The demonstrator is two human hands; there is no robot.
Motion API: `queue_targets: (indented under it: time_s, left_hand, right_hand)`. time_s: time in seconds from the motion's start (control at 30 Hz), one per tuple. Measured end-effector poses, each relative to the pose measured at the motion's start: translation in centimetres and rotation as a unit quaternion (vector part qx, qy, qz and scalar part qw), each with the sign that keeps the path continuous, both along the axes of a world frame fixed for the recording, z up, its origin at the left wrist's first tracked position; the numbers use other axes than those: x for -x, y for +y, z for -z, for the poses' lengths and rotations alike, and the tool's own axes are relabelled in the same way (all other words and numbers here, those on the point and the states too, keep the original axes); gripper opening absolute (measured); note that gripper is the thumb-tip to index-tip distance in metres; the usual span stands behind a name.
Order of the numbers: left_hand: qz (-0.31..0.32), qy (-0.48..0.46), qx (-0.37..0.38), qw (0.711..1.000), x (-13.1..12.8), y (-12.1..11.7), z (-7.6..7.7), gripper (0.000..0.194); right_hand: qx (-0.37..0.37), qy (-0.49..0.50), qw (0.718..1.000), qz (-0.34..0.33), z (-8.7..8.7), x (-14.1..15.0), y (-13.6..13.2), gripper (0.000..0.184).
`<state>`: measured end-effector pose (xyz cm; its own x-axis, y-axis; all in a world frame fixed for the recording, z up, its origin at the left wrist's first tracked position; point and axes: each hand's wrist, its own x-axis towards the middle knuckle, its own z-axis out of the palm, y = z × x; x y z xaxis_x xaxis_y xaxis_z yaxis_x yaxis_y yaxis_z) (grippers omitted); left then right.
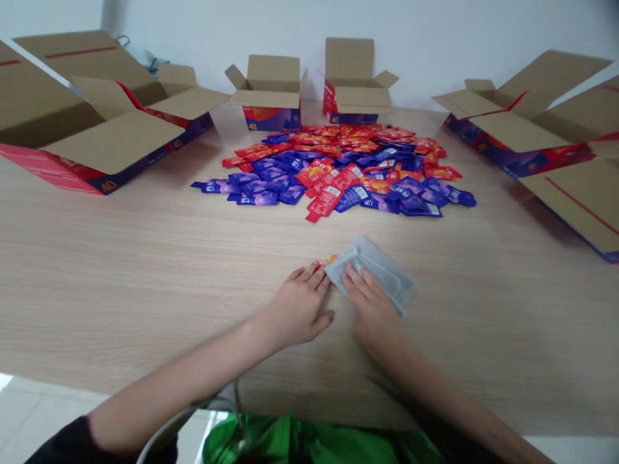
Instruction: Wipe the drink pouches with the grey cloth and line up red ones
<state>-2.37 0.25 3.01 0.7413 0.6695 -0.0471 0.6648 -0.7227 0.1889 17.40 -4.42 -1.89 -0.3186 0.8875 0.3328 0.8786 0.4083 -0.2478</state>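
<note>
My left hand (304, 306) lies on the table with fingers stretched out and the thumb apart. Its fingertips press on the edge of a red and orange sachet (332, 259), mostly hidden under a grey cloth (387, 274). My right hand (372, 303) has its fingers laid over the cloth, which is folded and spread flat over the sachet. The thumb of this hand is out of sight. Beyond both hands lies a broad heap of red sachets (331, 201) and purple sachets (264, 187).
Open cardboard boxes stand around the heap: a large box (72, 171) at left, two smaller boxes (271, 118) (355, 118) at the back, and more boxes (512, 158) at right. The wooden table (145, 270) meets a white wall behind. A pale cable (178, 419) crosses near my left forearm.
</note>
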Motion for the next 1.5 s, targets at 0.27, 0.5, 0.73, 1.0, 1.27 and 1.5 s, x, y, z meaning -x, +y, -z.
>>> queue_targets:
  time_s: [0.27,0.5,0.73,1.0,1.27,1.5]
  left_hand:
    - [-0.001,0.005,-0.002,1.0,0.3,0.3,0.2,0.064]
    - [-0.01,0.004,-0.018,1.0,-0.2,0.3,0.2,0.063]
    - [-0.005,0.009,-0.018,1.0,-0.1,0.1,0.3,0.064]
    - [-0.002,-0.013,-0.049,0.999,-0.3,-0.2,0.8,0.065]
    - [-0.004,-0.007,-0.021,1.0,-0.8,-0.3,0.6,0.062]
    - [-0.016,-0.016,-0.013,1.0,-0.9,-0.7,0.9,0.068]
  right_hand:
    - [0.035,0.039,0.998,0.041,-0.9,-3.8,0.9,0.073]
    - [0.023,0.026,0.999,-0.041,-0.3,-1.3,1.3,0.071]
    - [0.022,0.006,0.999,0.027,-0.6,-3.1,2.3,0.073]
    - [0.034,-0.018,0.999,-0.01,-1.1,-1.7,2.7,0.07]
    - [0.038,-0.01,0.995,-0.086,-1.1,-0.6,3.0,0.065]
    - [0.027,0.009,0.999,0.03,-1.2,-2.1,4.3,0.063]
